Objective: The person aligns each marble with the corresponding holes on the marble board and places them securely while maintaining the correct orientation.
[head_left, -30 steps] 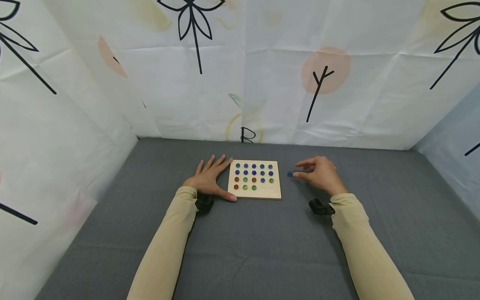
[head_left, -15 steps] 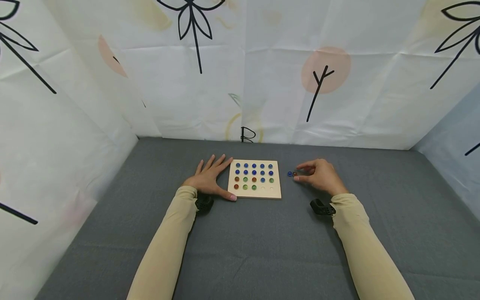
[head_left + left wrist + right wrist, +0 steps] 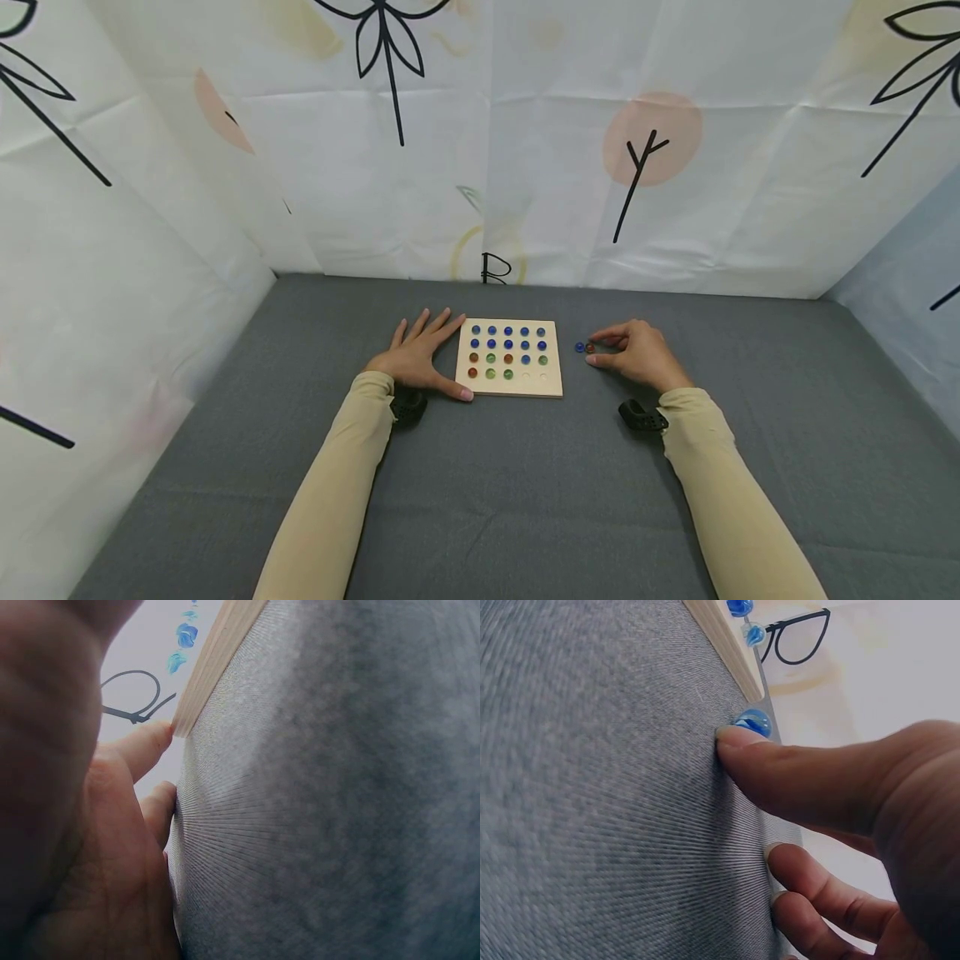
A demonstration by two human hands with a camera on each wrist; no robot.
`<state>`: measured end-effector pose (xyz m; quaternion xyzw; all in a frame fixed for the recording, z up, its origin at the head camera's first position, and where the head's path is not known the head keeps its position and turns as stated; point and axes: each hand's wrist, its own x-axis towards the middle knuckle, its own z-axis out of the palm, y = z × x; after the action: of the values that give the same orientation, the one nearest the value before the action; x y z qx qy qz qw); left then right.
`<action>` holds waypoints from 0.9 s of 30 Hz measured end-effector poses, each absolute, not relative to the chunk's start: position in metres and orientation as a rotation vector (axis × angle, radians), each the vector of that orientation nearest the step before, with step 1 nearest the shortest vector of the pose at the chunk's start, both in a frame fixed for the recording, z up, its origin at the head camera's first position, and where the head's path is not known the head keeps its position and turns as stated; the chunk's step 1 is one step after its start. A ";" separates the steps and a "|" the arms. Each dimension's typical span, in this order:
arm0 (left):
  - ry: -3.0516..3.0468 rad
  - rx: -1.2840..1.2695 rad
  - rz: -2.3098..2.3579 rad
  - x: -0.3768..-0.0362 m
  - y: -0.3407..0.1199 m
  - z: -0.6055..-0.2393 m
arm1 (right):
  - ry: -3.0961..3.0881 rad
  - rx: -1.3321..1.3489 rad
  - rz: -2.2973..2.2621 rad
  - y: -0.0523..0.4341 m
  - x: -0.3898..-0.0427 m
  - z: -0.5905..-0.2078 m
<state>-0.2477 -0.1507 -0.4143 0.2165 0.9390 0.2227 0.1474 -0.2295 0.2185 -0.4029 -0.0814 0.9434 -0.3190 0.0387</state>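
A pale wooden board (image 3: 557,379) with rows of glass marbles lies flat on the table. Most marbles are blue; the lower rows also show red-brown and green ones. My left hand (image 3: 416,362) is spread along the board's left side, with thumb and index finger touching its corners. Right of the board, my right hand (image 3: 636,354) has thumb and fingertips curled about a red-brown marble (image 3: 590,348). Close beside that marble lies a loose blue marble (image 3: 580,347). In the right wrist view the thumb hides the red-brown marble, while the blue marble (image 3: 754,722) shows past the thumb tip.
Two bare hollows (image 3: 535,377) show at the lower right of the board. Grey cloth (image 3: 495,500) covers the table. White printed sheets (image 3: 555,167) hang behind and at the sides. Each wrist carries a black camera strap (image 3: 643,415).
The red-brown marble, unseen one second ago, now shows between my right thumb and fingers. That hand has shifted slightly down, and its fingertips have drawn around the marble. My left hand stays put.
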 end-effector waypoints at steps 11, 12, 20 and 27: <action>2.704 0.614 0.630 -0.247 -0.150 -0.414 | 2.917 -0.237 -0.985 0.218 -0.230 -0.406; 2.705 0.612 0.629 -0.247 -0.150 -0.413 | 2.920 -0.241 -0.987 0.218 -0.230 -0.406; 2.708 0.609 0.625 -0.247 -0.149 -0.412 | 2.942 -0.253 -0.992 0.217 -0.231 -0.407; 2.703 0.613 0.634 -0.246 -0.149 -0.412 | 2.945 -0.215 -0.994 0.216 -0.231 -0.407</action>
<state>-0.2460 -0.1495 -0.4119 0.2133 0.9401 0.2205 0.1489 -0.2313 0.2160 -0.4073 -0.0690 0.9451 -0.3191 0.0129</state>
